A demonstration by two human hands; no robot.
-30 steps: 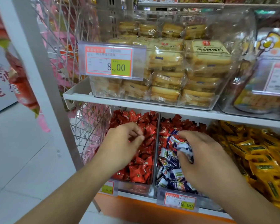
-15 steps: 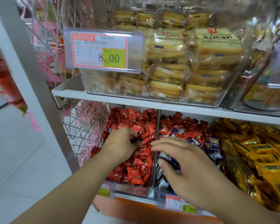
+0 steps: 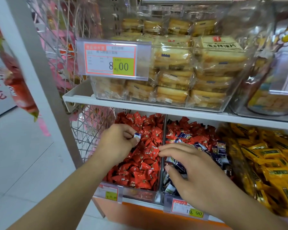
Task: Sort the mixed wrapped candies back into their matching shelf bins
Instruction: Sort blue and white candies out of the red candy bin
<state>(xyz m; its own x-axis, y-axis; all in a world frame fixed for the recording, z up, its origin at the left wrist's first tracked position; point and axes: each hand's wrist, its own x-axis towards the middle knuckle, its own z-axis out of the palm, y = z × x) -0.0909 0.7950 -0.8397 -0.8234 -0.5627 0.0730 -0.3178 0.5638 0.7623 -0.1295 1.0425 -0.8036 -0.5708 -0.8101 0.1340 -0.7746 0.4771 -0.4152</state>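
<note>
On the lower shelf, three bins sit side by side: a red bin (image 3: 136, 193) full of red candies (image 3: 145, 165), a middle bin (image 3: 163, 185) where blue candies (image 3: 221, 148) lie mixed with red strays (image 3: 194, 125), and yellow packs (image 3: 269, 156) to the right. The left hand (image 3: 118, 143) hovers over the red bin and pinches a small blue-and-white candy (image 3: 137, 135) between thumb and fingertips. The right hand (image 3: 194, 173) reaches into the middle bin, fingers curled round several blue pieces near the divider (image 3: 162, 146); how many it holds cannot be told.

These sweets look light and small, with crinkly, glossy wrappers that probably slide against each other and slip from a loose grip. A pinch across the firm centre should hold better than one on the thin wrapper ends, which would likely bend. They seem hardy enough to drop into a bin. The pinched blue piece probably belongs in the middle bin, and many red strays there are not yet sorted.
</note>
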